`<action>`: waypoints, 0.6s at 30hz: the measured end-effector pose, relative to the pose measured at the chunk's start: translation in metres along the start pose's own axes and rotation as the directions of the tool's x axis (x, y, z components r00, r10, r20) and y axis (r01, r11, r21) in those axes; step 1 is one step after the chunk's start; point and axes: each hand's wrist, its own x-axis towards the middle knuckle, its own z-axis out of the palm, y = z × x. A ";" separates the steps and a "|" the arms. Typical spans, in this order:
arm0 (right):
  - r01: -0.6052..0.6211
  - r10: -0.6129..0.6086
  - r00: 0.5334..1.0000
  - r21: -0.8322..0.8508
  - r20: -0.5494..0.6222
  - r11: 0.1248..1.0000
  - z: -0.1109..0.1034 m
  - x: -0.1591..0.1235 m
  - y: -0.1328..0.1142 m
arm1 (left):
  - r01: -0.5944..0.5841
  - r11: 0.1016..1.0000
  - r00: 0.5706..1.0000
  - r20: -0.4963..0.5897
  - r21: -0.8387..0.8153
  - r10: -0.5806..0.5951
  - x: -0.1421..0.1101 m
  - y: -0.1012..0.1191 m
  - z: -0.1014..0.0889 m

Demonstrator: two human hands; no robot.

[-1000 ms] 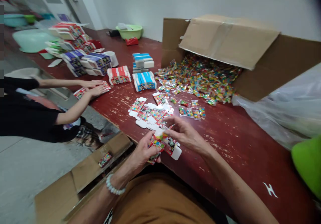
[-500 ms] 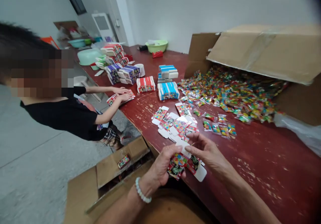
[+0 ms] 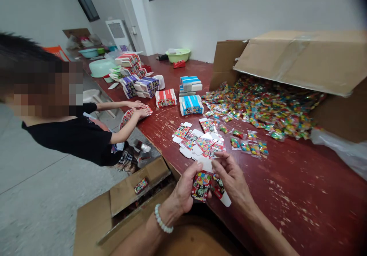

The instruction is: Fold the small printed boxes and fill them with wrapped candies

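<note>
My left hand (image 3: 182, 189), wearing a pale bead bracelet, is closed around a small printed candy carton (image 3: 201, 185) with its white flap up. My right hand (image 3: 232, 175) pinches the carton's edge at the upper right with thumb and fingers. On its right side the carton's other panel and a white end flap stick out below my right hand. Just beyond my hands lies a loose pile of flat printed cartons (image 3: 205, 143). Several small clear packets of coloured candy (image 3: 245, 146) lie on the table to the right of that pile.
A large cardboard box (image 3: 286, 57) on its side spills a heap of candy packets (image 3: 266, 103). Bundled cartons (image 3: 191, 105) stand farther back on the red table (image 3: 286, 195). At left, another person's hands (image 3: 139, 109) rest on printed cartons. An open cardboard box (image 3: 134, 198) sits below the table edge.
My right hand has drawn in and turned over the carton's side panel, which now shows less. The carton is more upright in my left hand. The other person's cartons have shifted slightly toward the edge.
</note>
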 end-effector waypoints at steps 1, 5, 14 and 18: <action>-0.072 0.071 0.997 0.097 0.019 0.993 0.000 -0.001 -0.001 | -0.012 1.000 1.000 -0.013 -0.007 0.012 0.000 0.000 0.000; -0.342 0.290 0.928 0.228 0.235 0.911 -0.007 -0.001 0.000 | -0.130 0.989 0.991 0.046 0.071 0.127 -0.005 -0.003 0.001; 0.241 -0.191 0.935 -0.141 0.299 0.960 -0.020 -0.002 -0.010 | 0.058 0.993 0.971 0.238 -0.100 -0.032 -0.002 0.007 -0.003; 0.305 -0.214 0.915 -0.239 0.342 0.922 -0.022 -0.001 -0.009 | 0.062 0.997 0.980 0.190 -0.046 -0.052 0.000 0.011 -0.002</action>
